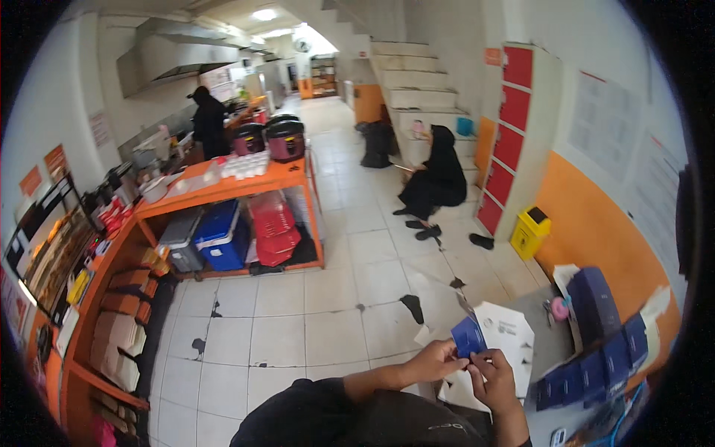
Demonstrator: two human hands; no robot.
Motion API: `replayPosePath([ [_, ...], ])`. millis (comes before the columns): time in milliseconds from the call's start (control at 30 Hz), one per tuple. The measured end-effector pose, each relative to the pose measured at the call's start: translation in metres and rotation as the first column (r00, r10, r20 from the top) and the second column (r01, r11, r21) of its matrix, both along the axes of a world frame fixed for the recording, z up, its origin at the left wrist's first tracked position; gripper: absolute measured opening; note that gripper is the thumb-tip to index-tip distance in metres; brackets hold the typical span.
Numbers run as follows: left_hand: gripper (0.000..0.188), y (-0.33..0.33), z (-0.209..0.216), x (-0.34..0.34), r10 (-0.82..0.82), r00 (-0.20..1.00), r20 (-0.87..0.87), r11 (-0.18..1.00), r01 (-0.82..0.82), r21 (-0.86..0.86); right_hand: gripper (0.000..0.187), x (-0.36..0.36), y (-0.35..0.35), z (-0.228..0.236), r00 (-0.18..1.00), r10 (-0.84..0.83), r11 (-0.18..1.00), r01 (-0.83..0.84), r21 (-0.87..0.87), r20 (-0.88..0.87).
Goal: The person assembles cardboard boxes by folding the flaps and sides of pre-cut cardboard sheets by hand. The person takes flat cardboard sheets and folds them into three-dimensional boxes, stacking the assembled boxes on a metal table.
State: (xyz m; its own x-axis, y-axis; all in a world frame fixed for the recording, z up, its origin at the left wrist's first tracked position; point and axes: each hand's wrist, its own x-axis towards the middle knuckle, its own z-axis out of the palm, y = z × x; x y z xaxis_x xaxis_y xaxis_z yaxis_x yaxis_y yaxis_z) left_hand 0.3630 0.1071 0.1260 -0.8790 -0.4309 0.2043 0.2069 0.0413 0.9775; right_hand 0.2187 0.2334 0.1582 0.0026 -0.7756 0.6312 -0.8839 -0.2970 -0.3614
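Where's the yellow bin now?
In the head view, the yellow bin stands on the right side, beside the red lockers and the orange wall.

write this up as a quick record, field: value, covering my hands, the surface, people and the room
left hand: holding a blue card
right hand: pinching the card's lower edge
near hands: white cardboard on a grey table
right side of table: blue boxes
people: one seated by the stairs, one standing at far left
orange table: rice cookers on top, blue cooler underneath
by right wall: red lockers, yellow bin
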Motion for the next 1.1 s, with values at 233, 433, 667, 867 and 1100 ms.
replayPosePath([
  [233,0.021,-0.032,0.011,0.063,-0.32,0.923,0.213,0.945,0.295,0.139,0.026,0.025,-0.063,0.013,0.934,-0.069,0.995,0.04,0.09,0.351],
  [433,0.026,-0.057,0.003,0.099,-0.572,0.807,0.148,0.807,0.52,0.281,0.012,0.046,-0.093,0.018,0.927,-0.074,0.951,-0.045,0.306,0.367],
  [667,0.036,-0.091,-0.06,0.099,-0.76,0.636,0.134,0.628,0.666,0.403,0.015,0.09,-0.091,0.029,0.984,0.177,0.929,-0.163,0.331,-0.014],
  [867,0.041,-0.105,-0.019,0.12,-0.524,0.838,0.152,0.842,0.482,0.243,0.014,0.076,-0.095,0.026,0.906,0.422,0.822,-0.372,0.431,-0.023],
  [1100,0.076,-0.207,-0.026,0.175,-0.554,0.824,-0.117,0.829,0.559,0.011,0.017,0.022,-0.108,-0.024,0.425,0.281,0.959,-0.163,-0.232,0.861],
])
